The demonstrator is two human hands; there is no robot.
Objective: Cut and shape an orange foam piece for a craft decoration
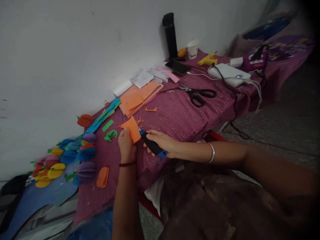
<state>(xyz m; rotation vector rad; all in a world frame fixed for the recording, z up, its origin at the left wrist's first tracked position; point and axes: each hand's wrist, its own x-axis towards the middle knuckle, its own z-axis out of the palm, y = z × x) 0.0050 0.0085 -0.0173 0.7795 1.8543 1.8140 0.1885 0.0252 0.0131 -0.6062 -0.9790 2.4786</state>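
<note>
My left hand (126, 141) pinches a piece of orange paper (131, 128) by its lower left edge, holding it over the table. In my right hand (160, 141) is a thick tool with a black grip and blue ends (153, 144). Its narrow tip meets the right edge of the orange paper; the exact kind of tool is not clear. Thin orange paper scraps (140, 121) lie just behind. To the left are a green paper strip (107, 125) and crumpled green pieces (110, 135). A small stack of rounded orange cutouts (102, 177) rests nearer my left forearm.
Orange sheets (136, 96) lie by the wall, near black-handled scissors (197, 94). Several colourful paper balls (86, 171) crowd the left end. Farther right are a phone (178, 66), a paper cup (192, 49), a yellow glue gun (208, 60), a white device (228, 75) and loose cables.
</note>
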